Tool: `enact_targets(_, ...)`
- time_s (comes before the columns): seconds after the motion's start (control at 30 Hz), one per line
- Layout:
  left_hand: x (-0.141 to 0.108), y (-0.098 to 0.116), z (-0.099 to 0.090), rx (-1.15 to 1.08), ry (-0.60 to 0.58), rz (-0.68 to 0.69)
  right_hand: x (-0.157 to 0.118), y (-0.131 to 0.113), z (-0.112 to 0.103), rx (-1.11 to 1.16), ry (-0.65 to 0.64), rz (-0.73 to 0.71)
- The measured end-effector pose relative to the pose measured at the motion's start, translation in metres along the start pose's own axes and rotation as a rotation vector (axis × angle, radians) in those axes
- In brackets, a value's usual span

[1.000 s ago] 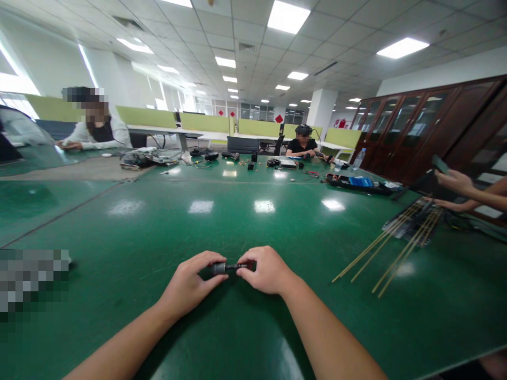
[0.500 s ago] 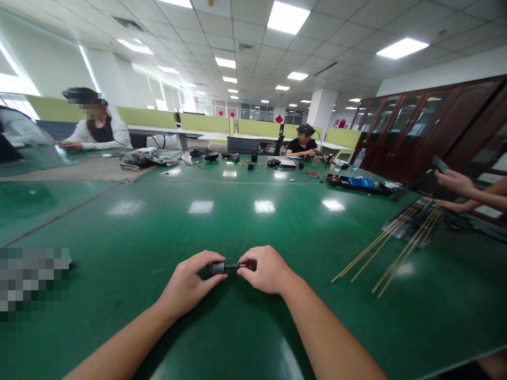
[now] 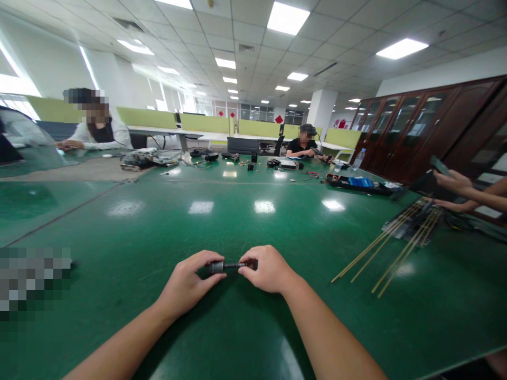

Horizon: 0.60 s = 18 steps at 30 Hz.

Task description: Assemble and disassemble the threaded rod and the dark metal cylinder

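Near the front middle of the green table (image 3: pixel 166 227), my left hand (image 3: pixel 186 282) pinches a thick dark cylinder (image 3: pixel 217 267) between thumb and fingers. From the cylinder's right end a thin dark rod (image 3: pixel 231 265) sticks out, lying level. My right hand (image 3: pixel 268 270) has the rod's far end between thumb and index finger, and those fingertips partly hide it. Cylinder and rod look like one tool or part, but its kind I cannot make out.
Several thin yellowish sticks (image 3: pixel 390 245) lie at the right, beside another person's hands (image 3: pixel 455 184) with a phone. Electronic parts, a black tray (image 3: pixel 356 183) and a water bottle (image 3: pixel 359 158) stand farther back. Two people sit across the table. A blurred-out object (image 3: pixel 31 274) lies at left.
Almost nothing differs; both hands keep their grip on the cylinder and rod, with only a tiny shift of the fingers.
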<state>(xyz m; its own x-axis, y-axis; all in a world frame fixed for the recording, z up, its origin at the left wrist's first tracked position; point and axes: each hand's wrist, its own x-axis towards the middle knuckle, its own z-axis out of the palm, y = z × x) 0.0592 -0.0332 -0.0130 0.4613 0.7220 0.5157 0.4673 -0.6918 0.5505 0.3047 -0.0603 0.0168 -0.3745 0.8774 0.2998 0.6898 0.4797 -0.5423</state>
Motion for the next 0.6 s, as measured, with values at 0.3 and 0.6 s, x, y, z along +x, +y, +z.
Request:
enact_targets(0.3,0.0003,-0.0005,-0.0013,-0.005,0.012,-0.001,0.0005,0.0011,-0.0009,0.006,0.005,0.014)
enact_targets(0.6,0.0005,-0.0008,-0.0020,-0.006,0.008,-0.013,0.0000,0.0041,-0.0009,0.011,0.015,0.010)
